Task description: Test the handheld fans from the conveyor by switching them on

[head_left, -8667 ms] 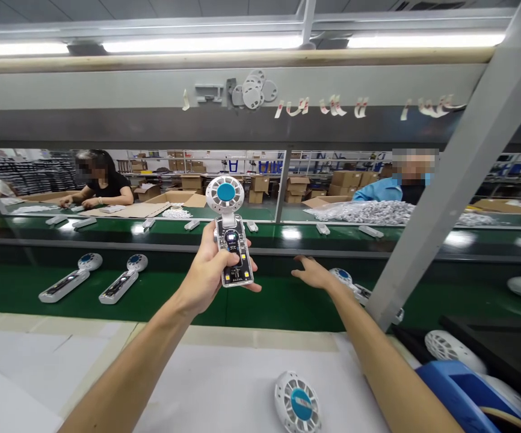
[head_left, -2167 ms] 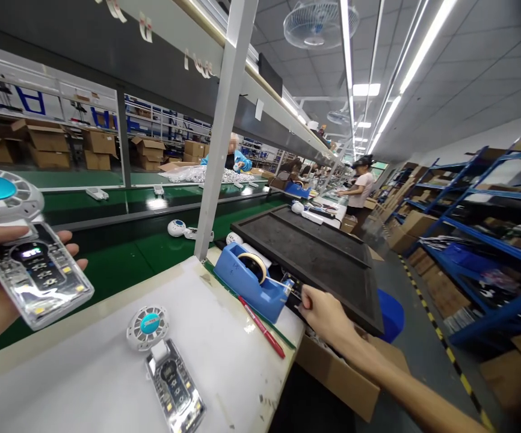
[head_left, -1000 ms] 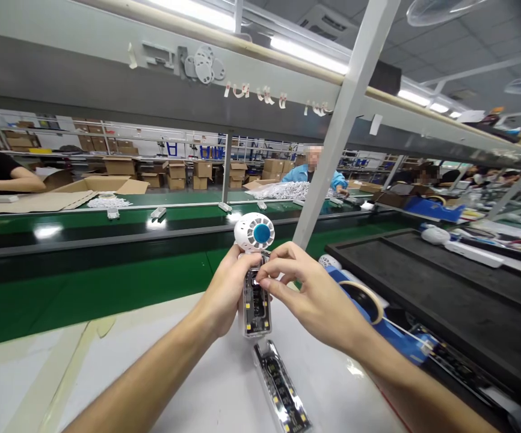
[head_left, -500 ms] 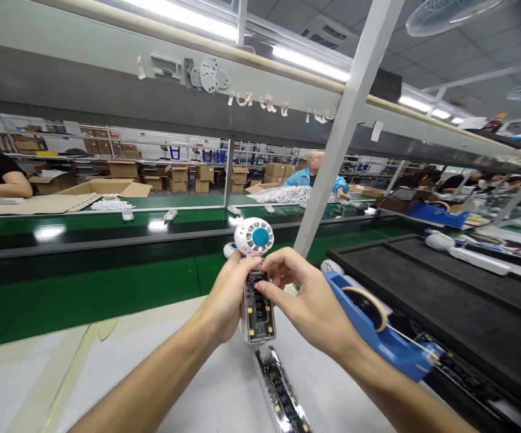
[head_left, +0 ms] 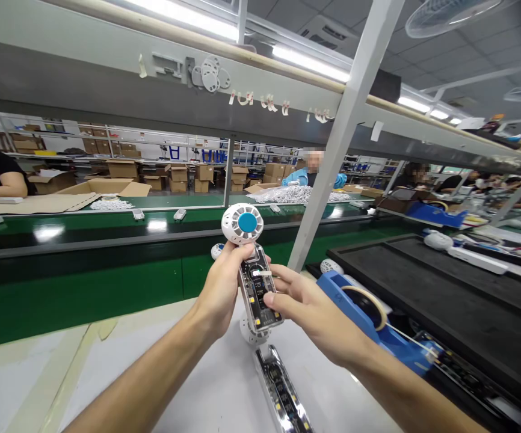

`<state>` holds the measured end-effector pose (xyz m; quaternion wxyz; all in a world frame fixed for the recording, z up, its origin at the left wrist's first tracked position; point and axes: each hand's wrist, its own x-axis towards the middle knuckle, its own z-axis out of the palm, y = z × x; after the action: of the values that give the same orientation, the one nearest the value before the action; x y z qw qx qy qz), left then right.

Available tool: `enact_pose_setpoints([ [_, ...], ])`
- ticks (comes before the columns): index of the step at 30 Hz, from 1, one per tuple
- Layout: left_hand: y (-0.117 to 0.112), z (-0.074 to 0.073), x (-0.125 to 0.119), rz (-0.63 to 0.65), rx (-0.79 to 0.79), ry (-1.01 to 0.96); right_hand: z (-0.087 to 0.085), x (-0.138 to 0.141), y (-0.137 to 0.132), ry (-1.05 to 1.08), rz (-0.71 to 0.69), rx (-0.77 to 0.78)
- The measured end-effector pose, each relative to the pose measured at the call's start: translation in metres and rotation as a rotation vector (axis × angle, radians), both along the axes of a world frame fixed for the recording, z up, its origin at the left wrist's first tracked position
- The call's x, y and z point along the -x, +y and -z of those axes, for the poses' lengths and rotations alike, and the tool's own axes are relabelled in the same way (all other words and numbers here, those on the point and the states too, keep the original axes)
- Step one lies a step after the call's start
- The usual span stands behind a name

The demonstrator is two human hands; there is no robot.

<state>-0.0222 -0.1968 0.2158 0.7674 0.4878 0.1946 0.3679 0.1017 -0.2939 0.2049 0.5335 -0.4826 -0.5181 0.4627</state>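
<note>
My left hand (head_left: 219, 288) is wrapped round a small hand-held fan (head_left: 251, 264) with a white round head, a blue centre and a clear handle that shows a circuit board. It holds the fan upright above the white table (head_left: 188, 385). My right hand (head_left: 305, 307) touches the front of the handle, thumb and fingers pressed on it near a small white strip. A second fan (head_left: 278, 385) of the same kind lies flat on the table just below both hands.
A blue tape dispenser (head_left: 369, 325) stands at my right, beside a black tray (head_left: 432, 288). A green conveyor belt (head_left: 84, 288) runs behind the table, with a slanted metal post (head_left: 332, 150). Other people sit across the line, among cardboard boxes.
I have turned back from the tape dispenser. My right hand has come to the fan in my left hand and slid a little down its handle, and the fan has tilted.
</note>
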Motion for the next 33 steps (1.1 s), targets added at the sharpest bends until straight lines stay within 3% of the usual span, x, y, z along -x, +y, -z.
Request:
enact_pose_setpoints([
  [9, -0.001, 0.008, -0.003, 0.04, -0.041, 0.016, -0.004, 0.0, 0.002, -0.057, 0.094, 0.015],
  [17, 0.001, 0.007, -0.001, 0.168, -0.242, 0.079, -0.019, -0.009, -0.014, -0.134, 0.175, 0.101],
  [23, 0.021, 0.01, 0.002, 0.023, -0.37, 0.241, -0.022, -0.03, -0.022, -0.19, 0.215, 0.102],
  [27, 0.056, 0.027, 0.003, -0.151, -0.553, 0.461, -0.026, -0.055, -0.035, -0.235, 0.337, 0.071],
  [31, 0.094, 0.057, 0.007, -0.12, -0.609, 0.826, -0.034, -0.082, -0.06, -0.204, 0.454, 0.039],
  [33, 0.108, 0.075, 0.012, -0.164, -0.576, 0.943, -0.04, -0.096, -0.075, -0.205, 0.499, 0.015],
])
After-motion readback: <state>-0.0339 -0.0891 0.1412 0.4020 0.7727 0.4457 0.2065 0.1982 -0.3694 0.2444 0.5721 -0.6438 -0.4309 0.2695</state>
